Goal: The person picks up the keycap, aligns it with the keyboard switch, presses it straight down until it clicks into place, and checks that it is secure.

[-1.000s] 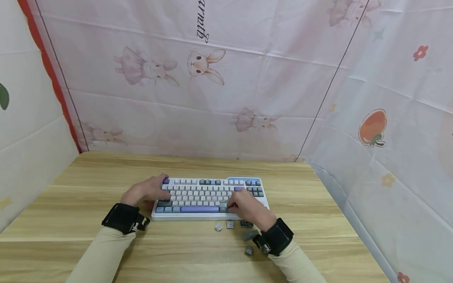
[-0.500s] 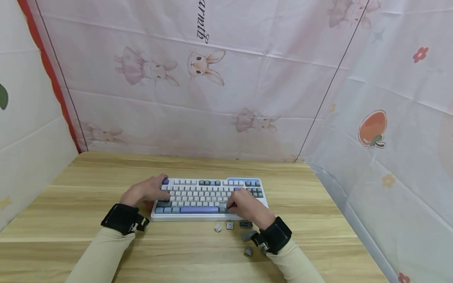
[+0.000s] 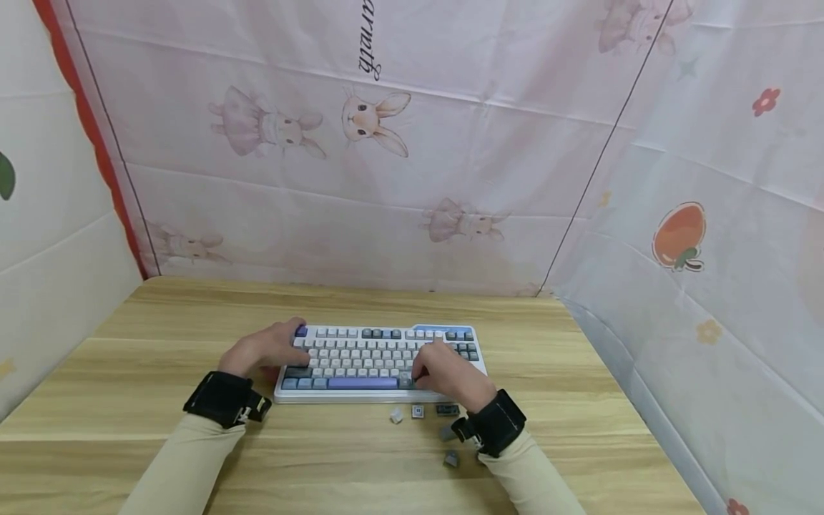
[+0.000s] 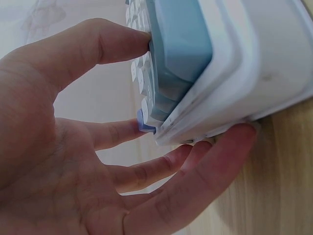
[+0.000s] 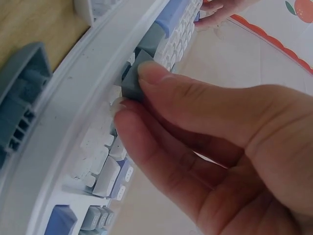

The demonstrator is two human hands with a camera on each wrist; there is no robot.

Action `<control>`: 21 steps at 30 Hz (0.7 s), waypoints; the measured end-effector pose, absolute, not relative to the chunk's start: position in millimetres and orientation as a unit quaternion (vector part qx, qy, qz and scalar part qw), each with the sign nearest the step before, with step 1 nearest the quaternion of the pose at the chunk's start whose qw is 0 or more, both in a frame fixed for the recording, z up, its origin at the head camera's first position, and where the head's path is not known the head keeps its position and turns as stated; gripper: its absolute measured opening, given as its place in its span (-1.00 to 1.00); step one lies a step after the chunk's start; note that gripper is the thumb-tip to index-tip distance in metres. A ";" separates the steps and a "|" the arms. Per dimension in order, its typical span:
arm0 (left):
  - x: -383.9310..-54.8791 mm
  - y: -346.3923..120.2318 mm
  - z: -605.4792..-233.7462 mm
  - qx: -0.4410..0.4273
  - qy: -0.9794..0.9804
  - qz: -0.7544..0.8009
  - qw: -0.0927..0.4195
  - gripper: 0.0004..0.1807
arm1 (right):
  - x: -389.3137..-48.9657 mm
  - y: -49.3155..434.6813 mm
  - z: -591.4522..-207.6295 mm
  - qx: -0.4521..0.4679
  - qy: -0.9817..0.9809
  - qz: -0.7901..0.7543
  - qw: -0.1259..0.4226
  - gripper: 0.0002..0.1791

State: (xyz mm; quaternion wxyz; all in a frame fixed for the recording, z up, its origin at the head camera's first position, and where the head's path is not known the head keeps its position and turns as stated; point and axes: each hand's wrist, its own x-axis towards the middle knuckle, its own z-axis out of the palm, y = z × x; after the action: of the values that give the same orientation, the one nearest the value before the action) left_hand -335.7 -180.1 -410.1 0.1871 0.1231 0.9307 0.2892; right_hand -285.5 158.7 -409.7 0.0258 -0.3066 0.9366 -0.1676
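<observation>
A white keyboard (image 3: 363,363) with white, grey and purple keys lies on the wooden table. My left hand (image 3: 267,347) holds its left end: in the left wrist view the thumb rests on the keys, one finger touches a purple corner key (image 4: 143,121), and other fingers lie against the side. Over the bottom row, right of the purple spacebar (image 3: 363,383), is my right hand (image 3: 450,372). Its thumb and fingertips pinch a grey keycap (image 5: 135,78), tilted above the key row in the right wrist view. Whether the keycap touches a switch is hidden.
Several loose keycaps lie in front of the keyboard: a white one (image 3: 395,415), a square one (image 3: 418,411), a long dark one (image 3: 447,410) and a grey one (image 3: 451,459). Another grey keycap (image 3: 447,432) is partly behind the right wrist strap. Printed cloth walls (image 3: 412,179) surround the table.
My right wrist has swung slightly left, while its fingers stay at the same spot on the keyboard. The left hand has kept its place.
</observation>
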 end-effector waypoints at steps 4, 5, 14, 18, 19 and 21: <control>-336.4 -180.2 -410.7 0.121 0.932 0.286 0.189 -0.05 | -285.0 158.0 -409.3 -0.301 0.939 -0.164 0.025 -0.89; -336.6 -180.3 -410.9 0.122 0.932 0.284 0.188 -0.06 | -284.9 157.7 -409.2 -0.299 0.940 -0.163 0.026 -0.89; -337.1 -179.8 -410.9 0.123 0.935 0.275 0.186 -0.05 | -282.6 154.1 -409.6 -0.291 0.946 -0.143 0.008 -0.89; -336.8 -179.7 -410.7 0.125 0.935 0.275 0.186 -0.05 | -280.5 152.6 -408.8 -0.290 0.947 -0.139 0.002 -0.87; -336.7 -179.7 -410.5 0.125 0.935 0.275 0.185 -0.05 | -280.1 152.3 -408.5 -0.289 0.947 -0.139 0.001 -0.87; -336.7 -179.8 -410.2 0.125 0.934 0.277 0.186 -0.05 | -279.7 151.9 -408.4 -0.287 0.948 -0.139 -0.001 -0.86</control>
State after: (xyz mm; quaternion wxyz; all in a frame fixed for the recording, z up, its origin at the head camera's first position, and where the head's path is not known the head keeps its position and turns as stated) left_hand -336.7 -179.8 -410.2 0.1863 0.1252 0.9343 0.2769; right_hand -279.7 151.9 -408.4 -0.0006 -0.2871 0.9477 -0.1393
